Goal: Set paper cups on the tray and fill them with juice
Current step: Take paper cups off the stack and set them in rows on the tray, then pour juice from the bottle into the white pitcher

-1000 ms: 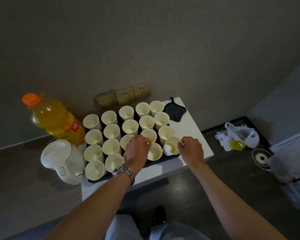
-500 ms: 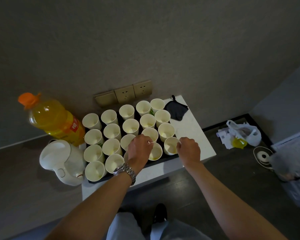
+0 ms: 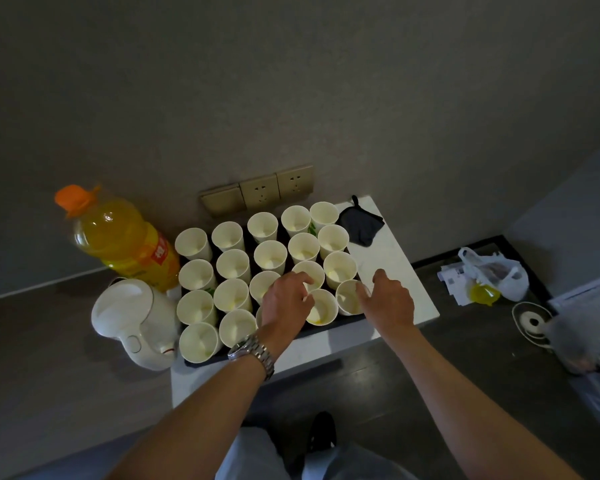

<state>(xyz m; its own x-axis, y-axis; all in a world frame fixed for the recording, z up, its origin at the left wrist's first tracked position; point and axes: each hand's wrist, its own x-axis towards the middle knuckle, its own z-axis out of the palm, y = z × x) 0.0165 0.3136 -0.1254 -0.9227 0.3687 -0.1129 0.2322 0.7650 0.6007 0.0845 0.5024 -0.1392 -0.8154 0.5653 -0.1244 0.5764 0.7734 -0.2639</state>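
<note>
From the camera on my head I look down at a small white table point(image 3: 392, 271) pushed against a grey wall. A dark tray point(image 3: 340, 326) sits on it, packed with white paper cups point(image 3: 234, 265) standing upright in rows, rim beside rim. The light is dim, so I can only say that most cups show a pale bottom; the cup at the near edge point(image 3: 321, 306) has a yellow pool of juice low inside it.

My left hand point(image 3: 284, 306), a metal watch point(image 3: 252, 351) on its wrist, hovers over the near row with its fingers loosely bent, the fingertips at the rim of the cup with juice. It hides part of a cup beneath it, and I cannot tell whether it grips anything. My right hand point(image 3: 392, 301) is just beside the corner cup point(image 3: 349, 296), fingers relaxed and touching its outer wall, the index finger lifted. The two hands are apart, those two cups between them.

The big juice bottle point(image 3: 118, 237), orange cap on, leans at the tray's left, behind a white kettle point(image 3: 136, 317). A dark cloth point(image 3: 361, 223) lies on the table's far right corner, under three wall sockets point(image 3: 258, 194). On the floor to the right lies a white plastic bag point(image 3: 499, 275).
</note>
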